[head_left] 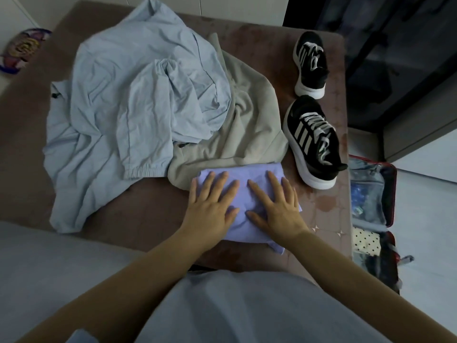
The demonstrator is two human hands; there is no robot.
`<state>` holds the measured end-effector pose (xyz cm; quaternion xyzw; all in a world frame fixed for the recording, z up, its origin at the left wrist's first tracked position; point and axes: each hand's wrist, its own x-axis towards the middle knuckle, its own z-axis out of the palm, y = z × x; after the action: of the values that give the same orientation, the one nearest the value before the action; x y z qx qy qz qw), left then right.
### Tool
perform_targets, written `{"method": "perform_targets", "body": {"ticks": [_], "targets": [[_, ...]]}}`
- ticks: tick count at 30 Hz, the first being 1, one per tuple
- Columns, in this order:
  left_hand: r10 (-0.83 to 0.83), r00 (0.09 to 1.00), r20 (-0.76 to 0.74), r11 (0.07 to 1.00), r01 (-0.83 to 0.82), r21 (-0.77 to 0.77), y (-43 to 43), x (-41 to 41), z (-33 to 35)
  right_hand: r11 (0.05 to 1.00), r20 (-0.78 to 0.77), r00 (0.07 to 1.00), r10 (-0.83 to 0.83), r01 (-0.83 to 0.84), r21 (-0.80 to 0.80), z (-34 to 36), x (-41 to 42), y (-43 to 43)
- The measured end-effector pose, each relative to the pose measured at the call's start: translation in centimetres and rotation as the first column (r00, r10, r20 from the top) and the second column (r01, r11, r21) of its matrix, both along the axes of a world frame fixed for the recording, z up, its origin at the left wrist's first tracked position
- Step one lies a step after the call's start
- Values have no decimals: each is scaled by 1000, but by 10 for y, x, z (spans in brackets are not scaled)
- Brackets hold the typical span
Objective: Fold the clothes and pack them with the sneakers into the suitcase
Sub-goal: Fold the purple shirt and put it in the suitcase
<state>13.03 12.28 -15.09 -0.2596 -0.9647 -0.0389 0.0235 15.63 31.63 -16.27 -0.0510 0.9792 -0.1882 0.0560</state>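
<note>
A folded lilac garment (pixel 243 230) lies near the front edge of the brown bed (pixel 138 214). My left hand (pixel 210 206) and my right hand (pixel 277 206) press flat on it side by side, fingers straight and spread. Behind it lies a crumpled beige garment (pixel 249 115), and a large light-blue garment (pixel 128 100) is heaped over the bed's left and middle. Two black sneakers with white soles stand at the right: one far (pixel 311 63), one near (pixel 314 142). The open suitcase (pixel 390 194) lies on the floor to the right of the bed, partly cut off.
Inside the suitcase are a clear pouch (pixel 363 194) and a dotted cloth (pixel 366 241). A colourful object (pixel 22 50) lies on the floor at the far left. Dark furniture (pixel 395 58) stands beyond the bed's right edge.
</note>
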Motion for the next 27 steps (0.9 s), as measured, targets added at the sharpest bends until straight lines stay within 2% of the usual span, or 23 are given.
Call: {"method": "perform_targets", "body": {"ticks": [2,5,7,9,10,11,13,15,16,18,20,22,27], "targets": [[35,998,44,997,-32,-73,-1,-1,-20,999,125,992,1,-5,32,-6,-4,4],[61,996,63,995,-56,-82,0,-3,-30,999,151,988,28,-31,19,-8,-10,14],[67,997,43,998,-67,-15,1,-4,-29,1000,192,981,17,-12,-24,-3,-10,19],[121,992,19,978,-122,171,0,2,-28,991,219,975,-43,69,-112,1,-8,22],[198,980,38,927,-199,319,-2,7,-26,978,219,973,-78,118,-174,3,-6,22],[297,950,97,831,-307,464,-4,14,-24,957,211,970,-119,169,-236,2,-4,23],[433,849,303,553,-516,655,-4,28,-15,899,196,960,-199,259,-353,3,-4,22],[421,696,582,298,-712,636,0,33,-10,788,273,923,-271,376,-488,9,-7,18],[403,596,694,231,-800,553,1,30,-8,721,347,893,-288,440,-534,12,-8,16],[404,456,793,231,-890,394,2,21,1,647,489,819,-299,551,-527,15,-9,13],[357,396,846,271,-911,312,1,15,10,631,581,761,-289,608,-482,17,-4,9],[296,396,869,323,-898,299,-3,15,16,596,623,733,-273,637,-489,19,5,7],[214,506,836,413,-822,392,-14,38,26,499,626,703,-337,697,-515,30,42,5]]}}
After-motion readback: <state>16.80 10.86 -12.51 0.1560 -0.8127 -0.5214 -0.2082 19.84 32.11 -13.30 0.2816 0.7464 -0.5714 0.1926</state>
